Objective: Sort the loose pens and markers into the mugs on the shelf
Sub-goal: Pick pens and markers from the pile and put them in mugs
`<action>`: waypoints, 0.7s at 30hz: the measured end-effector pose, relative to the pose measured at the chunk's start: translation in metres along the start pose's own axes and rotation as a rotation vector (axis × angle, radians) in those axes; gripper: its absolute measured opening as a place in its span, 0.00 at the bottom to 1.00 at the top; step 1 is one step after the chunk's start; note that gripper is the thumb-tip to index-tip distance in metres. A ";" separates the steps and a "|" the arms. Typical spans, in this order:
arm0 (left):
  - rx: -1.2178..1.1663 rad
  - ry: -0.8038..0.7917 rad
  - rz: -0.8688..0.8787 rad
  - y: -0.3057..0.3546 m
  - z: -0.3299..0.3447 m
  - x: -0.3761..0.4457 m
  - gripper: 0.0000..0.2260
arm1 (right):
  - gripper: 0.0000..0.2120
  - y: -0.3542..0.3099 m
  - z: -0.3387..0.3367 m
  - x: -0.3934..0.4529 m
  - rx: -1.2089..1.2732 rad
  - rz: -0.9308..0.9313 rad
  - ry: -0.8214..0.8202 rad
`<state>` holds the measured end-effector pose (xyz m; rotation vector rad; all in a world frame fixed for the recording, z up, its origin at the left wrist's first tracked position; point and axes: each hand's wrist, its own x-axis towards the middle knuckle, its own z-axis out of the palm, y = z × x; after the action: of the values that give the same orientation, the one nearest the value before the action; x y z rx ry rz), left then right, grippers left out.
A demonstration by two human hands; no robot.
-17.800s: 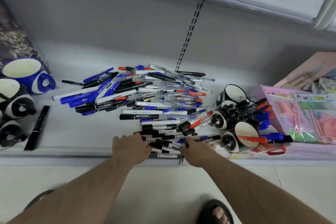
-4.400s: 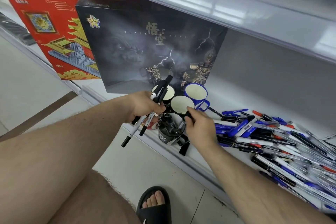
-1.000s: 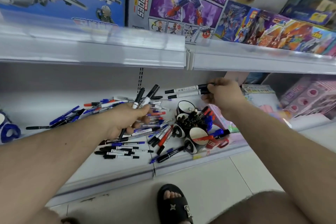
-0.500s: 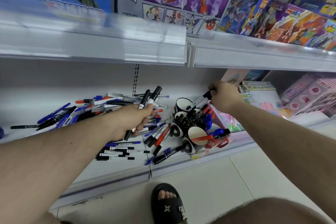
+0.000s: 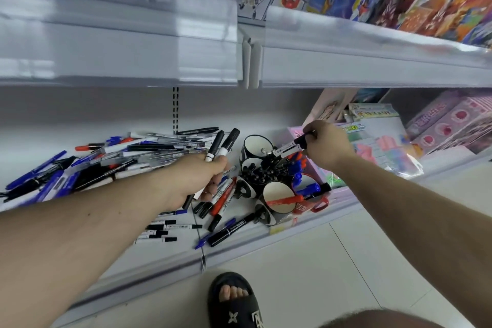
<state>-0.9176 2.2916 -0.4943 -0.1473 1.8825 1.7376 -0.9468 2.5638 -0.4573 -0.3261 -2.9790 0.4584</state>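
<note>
1. Black marker (image 5: 290,147): pinched by the right hand (image 5: 326,144), tip lowered over the crowded mugs (image 5: 269,178).
2. Two markers (image 5: 222,147): gripped in the left hand's (image 5: 194,178) fist.
3. Loose pile (image 5: 127,157): spread behind the left hand; most judged unsorted.

2 hands (image 5: 194,178), 3 held markers (image 5: 222,148), 5 mugs (image 5: 277,201), 1 sandal (image 5: 234,303); pile of pens (image 5: 138,157) too many to count.

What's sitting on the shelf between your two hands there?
In the head view, between the left hand and right hand stands a cluster of mugs, one packed with black markers.
</note>
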 end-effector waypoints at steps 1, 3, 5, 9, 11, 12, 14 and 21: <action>0.004 0.007 -0.010 0.000 0.000 0.001 0.11 | 0.14 0.001 0.004 0.002 0.024 0.002 -0.003; 0.011 0.024 -0.026 0.000 -0.001 0.003 0.09 | 0.15 0.002 0.012 0.004 0.048 -0.005 -0.007; 0.015 0.053 -0.035 0.001 -0.002 0.006 0.08 | 0.15 0.002 0.020 0.007 0.038 -0.018 -0.013; 0.023 0.083 -0.001 0.003 -0.004 0.008 0.06 | 0.15 -0.001 0.042 0.013 0.057 -0.022 -0.042; 0.035 0.078 0.012 0.002 -0.006 0.007 0.06 | 0.15 -0.004 0.059 0.018 0.002 -0.038 -0.068; 0.045 0.075 0.011 0.001 -0.007 0.007 0.06 | 0.15 -0.005 0.069 0.019 -0.035 -0.052 -0.087; 0.055 0.057 -0.003 0.000 -0.012 0.005 0.06 | 0.14 -0.007 0.089 0.021 -0.085 -0.086 -0.136; 0.040 -0.030 -0.020 -0.005 -0.023 -0.005 0.07 | 0.13 0.001 0.140 0.011 -0.094 -0.221 -0.144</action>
<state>-0.9186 2.2674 -0.4967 -0.1240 1.8864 1.6787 -0.9769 2.5273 -0.5895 0.0312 -3.1329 0.3315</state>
